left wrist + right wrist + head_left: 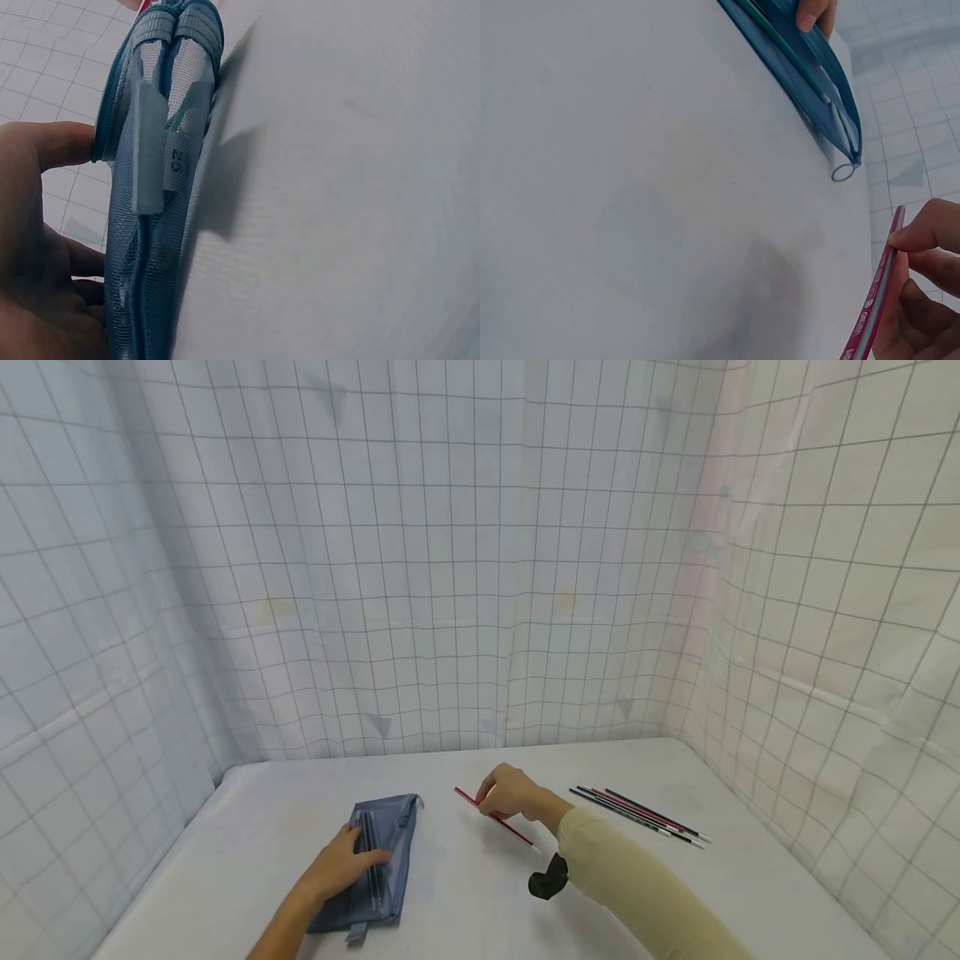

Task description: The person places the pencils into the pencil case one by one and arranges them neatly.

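Right fingers (930,227) pinch the red pencil (875,300), likely light and stiff, sensibly near mid-shaft. Left fingers (71,142) rest unclenched on the probably floppy zip pouch (397,843).

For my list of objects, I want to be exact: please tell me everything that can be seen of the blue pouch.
The blue pouch is long and slim, of woven, mesh-like fabric. It has a zip, a small ring at its far end and a fabric tab at its near end. Its mouth gapes. Dark pencil-like shapes show within its outline. It lies lengthwise on the white surface, left of centre, and the left hand touches it.
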Demonstrator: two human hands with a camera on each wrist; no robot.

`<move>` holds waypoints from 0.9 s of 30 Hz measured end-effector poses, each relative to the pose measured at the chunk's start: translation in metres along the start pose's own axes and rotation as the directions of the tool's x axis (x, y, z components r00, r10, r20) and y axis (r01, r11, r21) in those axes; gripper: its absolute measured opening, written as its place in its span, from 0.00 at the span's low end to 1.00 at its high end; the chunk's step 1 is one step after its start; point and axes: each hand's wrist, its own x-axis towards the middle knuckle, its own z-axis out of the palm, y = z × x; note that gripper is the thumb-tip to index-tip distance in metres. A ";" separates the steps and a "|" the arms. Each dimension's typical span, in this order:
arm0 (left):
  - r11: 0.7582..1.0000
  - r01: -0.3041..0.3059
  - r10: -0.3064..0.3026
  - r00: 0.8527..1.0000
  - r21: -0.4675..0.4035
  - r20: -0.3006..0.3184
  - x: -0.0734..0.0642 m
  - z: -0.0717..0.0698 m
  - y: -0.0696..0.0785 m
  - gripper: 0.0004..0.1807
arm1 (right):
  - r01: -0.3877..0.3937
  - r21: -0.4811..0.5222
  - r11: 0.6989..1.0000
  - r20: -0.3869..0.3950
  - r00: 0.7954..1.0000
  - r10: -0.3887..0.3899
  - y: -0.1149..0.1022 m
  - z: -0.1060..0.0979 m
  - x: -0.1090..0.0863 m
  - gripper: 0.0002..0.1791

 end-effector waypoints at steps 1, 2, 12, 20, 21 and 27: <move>1.000 -0.001 0.001 1.000 0.001 0.000 0.000 0.000 0.000 0.56 | -0.011 0.024 1.000 0.005 1.000 0.011 0.000 0.004 0.000 0.05; 1.000 -0.001 0.001 1.000 0.003 0.001 0.000 0.000 -0.001 0.56 | -0.017 0.049 0.999 0.009 1.000 0.017 0.000 0.008 0.001 0.05; 1.000 0.010 -0.010 1.000 0.021 0.002 0.001 -0.001 0.002 0.55 | -0.082 0.180 0.980 0.001 0.997 0.083 -0.010 0.045 0.006 0.05; 1.000 0.003 -0.003 1.000 0.024 0.002 -0.001 -0.003 0.004 0.54 | -0.089 0.248 0.965 -0.014 0.995 0.095 -0.017 0.067 0.012 0.04; 1.000 0.002 -0.002 1.000 0.025 0.002 -0.001 -0.002 0.004 0.54 | -0.091 0.254 0.963 -0.017 0.995 0.099 -0.017 0.069 0.012 0.04; 1.000 0.003 -0.003 1.000 0.019 0.004 0.001 -0.002 0.002 0.55 | -0.094 0.304 0.948 -0.039 0.993 0.111 -0.022 0.078 0.011 0.04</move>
